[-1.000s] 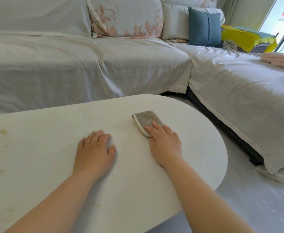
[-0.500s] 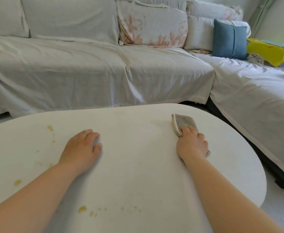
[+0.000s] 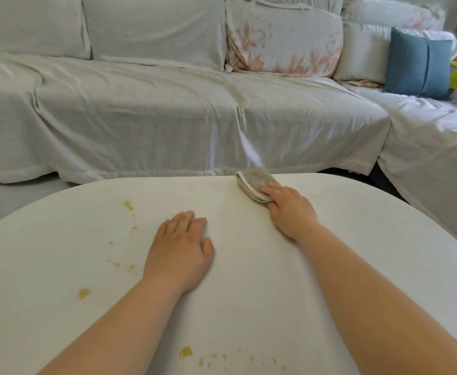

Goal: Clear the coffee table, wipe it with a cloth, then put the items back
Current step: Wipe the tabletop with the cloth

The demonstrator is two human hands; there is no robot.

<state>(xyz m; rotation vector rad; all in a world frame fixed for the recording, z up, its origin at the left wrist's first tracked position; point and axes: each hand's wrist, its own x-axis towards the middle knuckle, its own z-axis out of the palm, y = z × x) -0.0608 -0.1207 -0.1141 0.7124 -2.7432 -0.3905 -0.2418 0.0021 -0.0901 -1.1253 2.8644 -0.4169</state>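
The white oval coffee table (image 3: pixel 357 266) fills the lower view. A folded grey cloth (image 3: pixel 254 182) lies at its far edge, and my right hand (image 3: pixel 289 209) presses flat on the cloth's near end. My left hand (image 3: pixel 180 253) rests palm down on the bare tabletop near the middle, holding nothing. Yellow stains (image 3: pixel 84 293) dot the table to the left of my left hand, and several more yellow stains (image 3: pixel 186 351) lie along the near edge between my forearms.
A sofa under a pale grey cover (image 3: pixel 167 117) runs along the far side of the table and turns down the right. On it lean a floral cushion (image 3: pixel 284 39) and a blue cushion (image 3: pixel 419 66). A narrow floor gap (image 3: pixel 10 201) separates table and sofa.
My right hand has slid the cloth from the table's right part to its far edge. My view has turned left, bringing the yellow stains into sight. My left hand stays flat on the table.
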